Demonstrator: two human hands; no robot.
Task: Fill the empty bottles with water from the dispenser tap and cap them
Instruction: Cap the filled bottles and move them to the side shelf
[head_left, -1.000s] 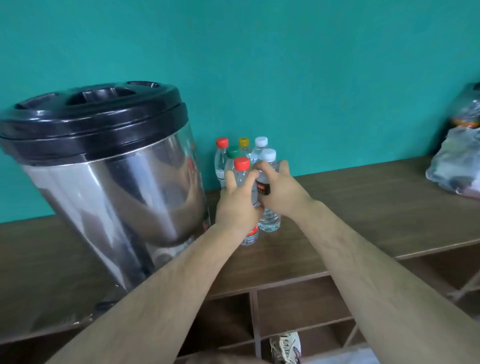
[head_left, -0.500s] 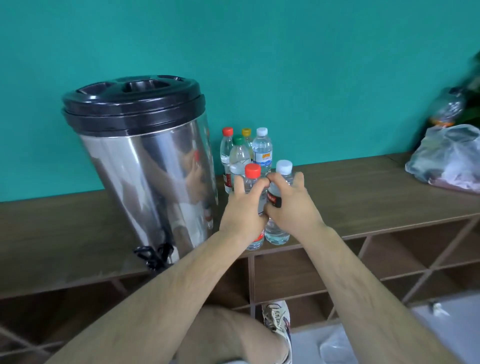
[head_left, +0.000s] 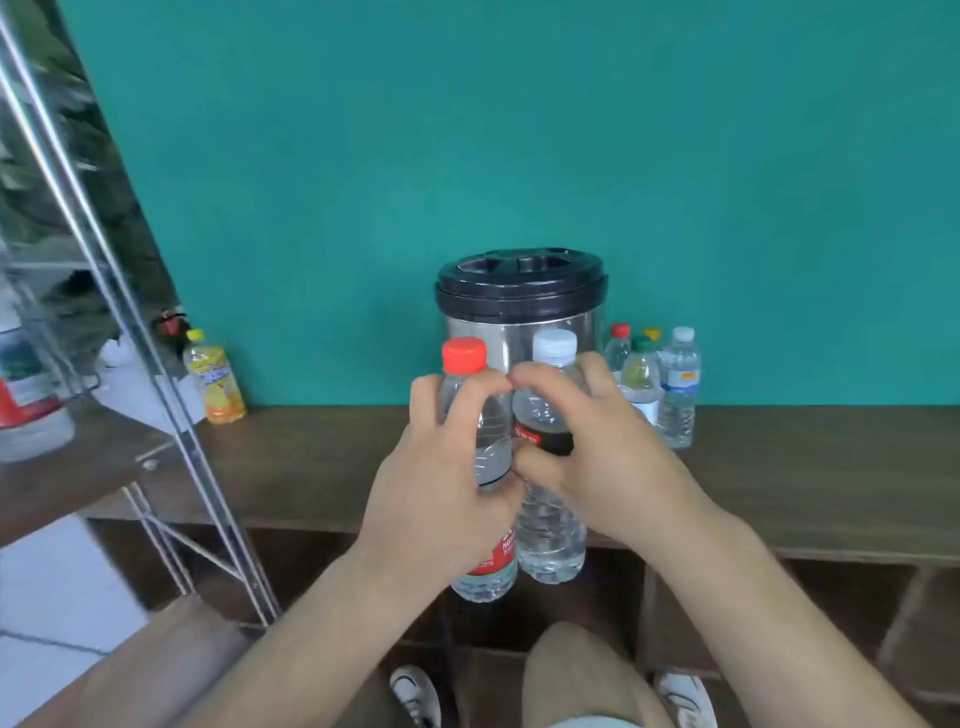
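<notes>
one red-capped bottle (head_left: 487, 457) sits gripped in left hand (head_left: 436, 499), one white-capped bottle (head_left: 550, 535) in right hand (head_left: 613, 467).

Bare forearms (head_left: 311, 649), a sliver of pale shorts (head_left: 592, 723), and white sneakers (head_left: 415, 693) with dark patterning.

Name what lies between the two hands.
Head view: clear plastic red-capped bottle in the left hand, clear plastic white-capped bottle in the right hand, side by side.

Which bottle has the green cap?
The green-capped bottle standing right of the dispenser, beside the unheld red-capped bottle, yellow-capped bottle and white-capped bottle.
</notes>
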